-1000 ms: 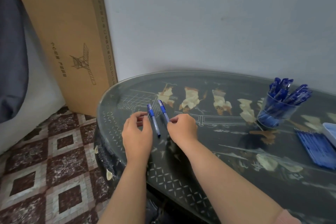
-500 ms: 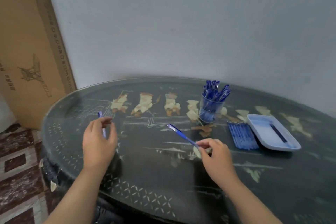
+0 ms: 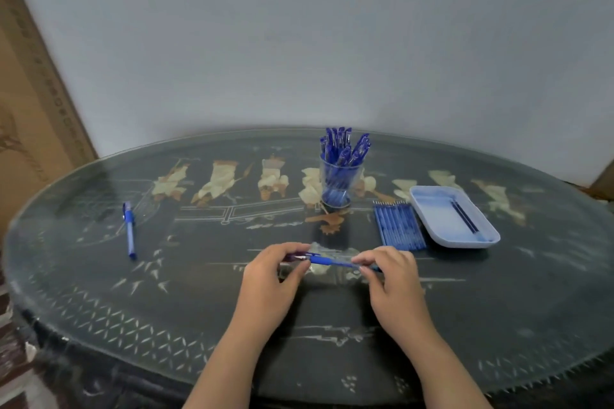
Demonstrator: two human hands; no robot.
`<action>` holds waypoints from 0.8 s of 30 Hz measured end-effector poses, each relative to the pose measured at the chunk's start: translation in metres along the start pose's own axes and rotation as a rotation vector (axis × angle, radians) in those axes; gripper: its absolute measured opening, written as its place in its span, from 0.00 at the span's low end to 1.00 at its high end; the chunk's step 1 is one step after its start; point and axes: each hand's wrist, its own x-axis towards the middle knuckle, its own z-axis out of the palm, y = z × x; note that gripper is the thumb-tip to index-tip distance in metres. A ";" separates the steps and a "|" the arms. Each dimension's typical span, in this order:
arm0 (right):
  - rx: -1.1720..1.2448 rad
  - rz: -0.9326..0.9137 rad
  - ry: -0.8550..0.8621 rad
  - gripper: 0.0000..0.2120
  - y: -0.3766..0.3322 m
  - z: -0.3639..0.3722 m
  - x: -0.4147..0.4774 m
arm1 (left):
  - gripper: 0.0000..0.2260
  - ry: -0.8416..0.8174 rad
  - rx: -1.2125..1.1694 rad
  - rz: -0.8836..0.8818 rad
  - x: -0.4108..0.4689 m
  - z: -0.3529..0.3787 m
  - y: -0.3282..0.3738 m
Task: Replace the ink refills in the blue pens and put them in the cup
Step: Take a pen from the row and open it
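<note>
Both hands now meet on one blue pen (image 3: 332, 261) in the lower centre of the frame. The left hand (image 3: 272, 276) pinches its tip end between thumb and curled fingers, and the right hand (image 3: 392, 279) clamps the other end the same way. The pen lies nearly level just above the glass-topped table (image 3: 199, 309). Half a second ago the right hand held this pen alone, while the left hand was far over at the left with a second pen in its fingers. That second pen (image 3: 130, 231) now lies by itself on the glass at the left of the frame, well apart from both hands. Beyond the hands, in the upper centre, the clear cup (image 3: 339, 183) stands upright, full of blue pens (image 3: 342, 146). To its lower right a row of refills (image 3: 398, 226) lies flat, just beside a pale blue tray (image 3: 438, 219) with a dark refill (image 3: 465, 216) inside it. The view has swung rightward since then, so the cardboard box (image 3: 30, 109) against the wall sits cut off at the left edge.
</note>
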 end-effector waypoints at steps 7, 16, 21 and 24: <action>0.037 -0.024 -0.017 0.09 -0.002 0.007 -0.002 | 0.12 -0.032 -0.003 -0.013 0.001 0.000 0.001; 0.027 -0.121 -0.050 0.19 -0.003 0.012 -0.001 | 0.14 -0.048 0.012 -0.011 0.002 0.001 0.002; 0.101 -0.117 -0.011 0.17 -0.010 0.019 0.001 | 0.12 -0.056 0.014 -0.036 0.002 -0.001 0.004; 0.136 -0.087 0.002 0.16 -0.007 0.022 0.001 | 0.12 -0.089 0.007 -0.053 0.002 -0.002 0.006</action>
